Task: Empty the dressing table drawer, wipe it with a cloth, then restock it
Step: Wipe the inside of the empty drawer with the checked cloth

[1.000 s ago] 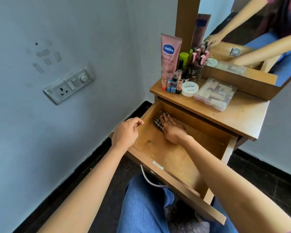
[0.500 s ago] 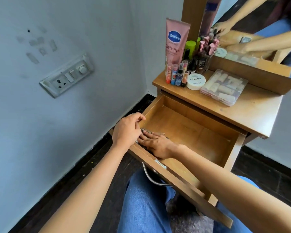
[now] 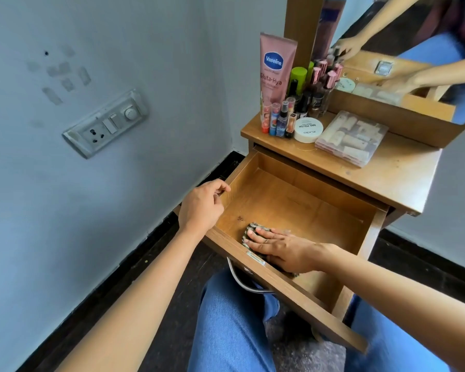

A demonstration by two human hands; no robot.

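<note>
Right hand (image 3: 282,251) is lying flat, fingers straight and together, pressing a patterned cloth (image 3: 249,232) onto the floor of the open drawer (image 3: 293,200) right by its front wall. The cloth is mostly hiding under the palm and poking out past the fingertips. Just left of it, the left hand (image 3: 202,208) is gripping the drawer's side wall, fingers curled over the edge. Beyond both hands, on the table top (image 3: 403,167), a pink lotion tube (image 3: 277,68), little bottles (image 3: 282,119), a white tub (image 3: 308,129) and a clear plastic box (image 3: 352,138) are sitting below the mirror (image 3: 427,49).

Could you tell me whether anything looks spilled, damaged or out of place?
Nothing looks spilled or broken. Only a dark spot inside the drawer, near the cloth, and tape remnants on the wall stand out.
</note>
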